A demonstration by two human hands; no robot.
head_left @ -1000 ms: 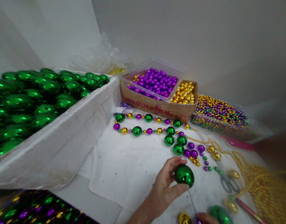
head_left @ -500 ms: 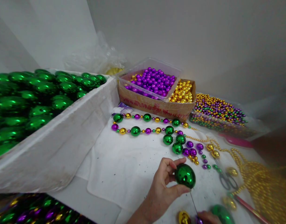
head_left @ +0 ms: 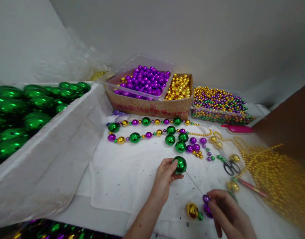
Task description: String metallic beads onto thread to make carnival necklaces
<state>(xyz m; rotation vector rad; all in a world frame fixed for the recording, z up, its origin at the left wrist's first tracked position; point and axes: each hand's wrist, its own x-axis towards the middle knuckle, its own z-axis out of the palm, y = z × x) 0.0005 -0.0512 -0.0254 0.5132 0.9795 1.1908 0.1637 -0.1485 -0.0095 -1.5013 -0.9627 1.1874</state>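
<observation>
My left hand [head_left: 164,176] holds a large shiny green ball [head_left: 180,164] between thumb and fingers over a white cloth [head_left: 127,172]. A thin thread or needle [head_left: 194,183] runs from that ball down to my right hand [head_left: 227,212], which pinches it at a purple bead [head_left: 206,199]. A gold bead [head_left: 192,210], a small green bead and another purple bead hang or lie just below. A finished strand of green, gold and purple balls [head_left: 147,127] lies on the cloth beyond my hands.
A white box of large green balls [head_left: 30,109] fills the left. At the back are a tub of purple beads [head_left: 145,79], gold beads [head_left: 178,87] in a cardboard box and a tray of small mixed beads [head_left: 217,103]. Scissors [head_left: 229,166] and gold bead strands [head_left: 274,176] lie right.
The view has pulled back and swung, so both hands show. My left hand has carried the green ball further from my right hand, drawing out the thread between them.
</observation>
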